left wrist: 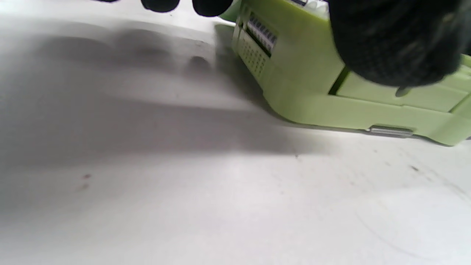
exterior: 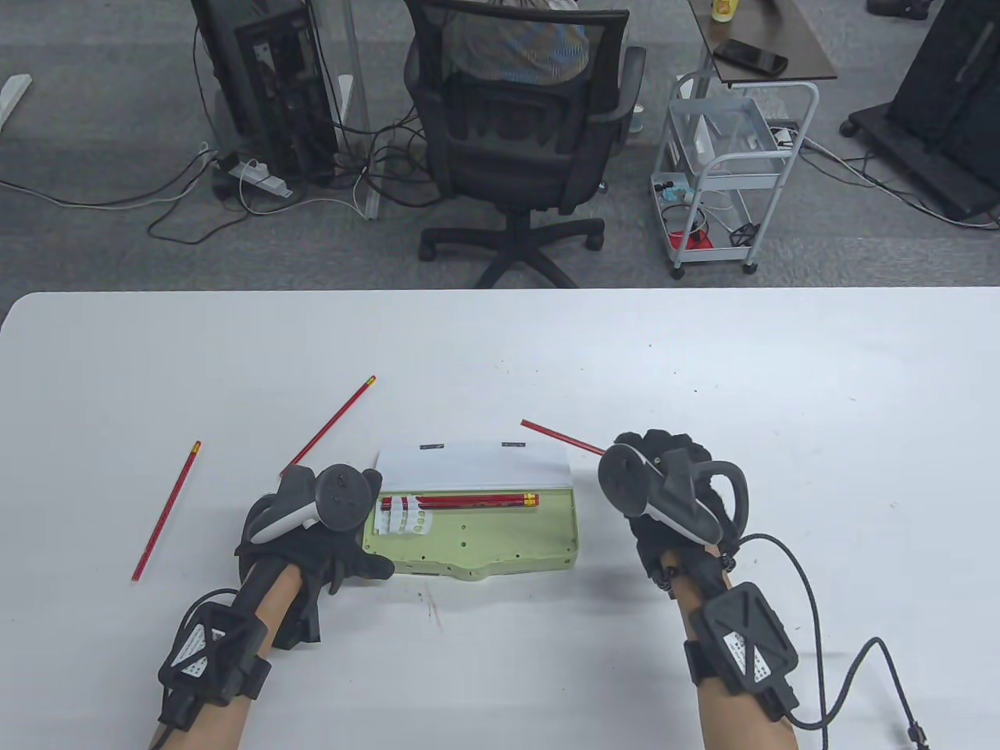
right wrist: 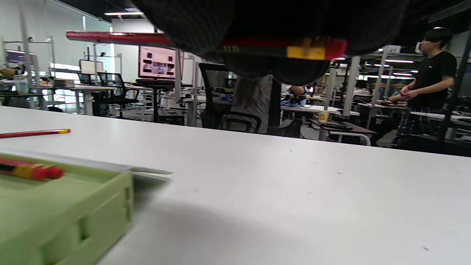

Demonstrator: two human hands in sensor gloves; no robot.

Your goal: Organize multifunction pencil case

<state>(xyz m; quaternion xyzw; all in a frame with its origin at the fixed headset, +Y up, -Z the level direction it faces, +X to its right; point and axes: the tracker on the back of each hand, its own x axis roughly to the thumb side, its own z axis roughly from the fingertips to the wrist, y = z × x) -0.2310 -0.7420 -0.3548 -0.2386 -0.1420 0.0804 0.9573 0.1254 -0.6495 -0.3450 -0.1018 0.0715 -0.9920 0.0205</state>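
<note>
The green pencil case (exterior: pixel 500 547) lies open mid-table, its white lid (exterior: pixel 469 465) folded back. Two red pencils (exterior: pixel 476 500) lie in its rear tray. My left hand (exterior: pixel 332 539) holds the case's left end: the thumb (left wrist: pixel 390 44) rests on the front edge and the fingertips (left wrist: pixel 160 3) reach down beside the end wall. My right hand (exterior: pixel 660 473) hovers just right of the case and grips a red pencil (right wrist: pixel 257 42). The pencil's tip (exterior: pixel 558 435) sticks out to the left, and its eraser end (right wrist: pixel 316 49) shows under the fingers.
Two more red pencils lie loose on the white table, one (exterior: pixel 332 426) behind the left hand and one (exterior: pixel 166 512) further left. Beyond the table's far edge stand an office chair (exterior: pixel 516 133) and a white cart (exterior: pixel 726 172).
</note>
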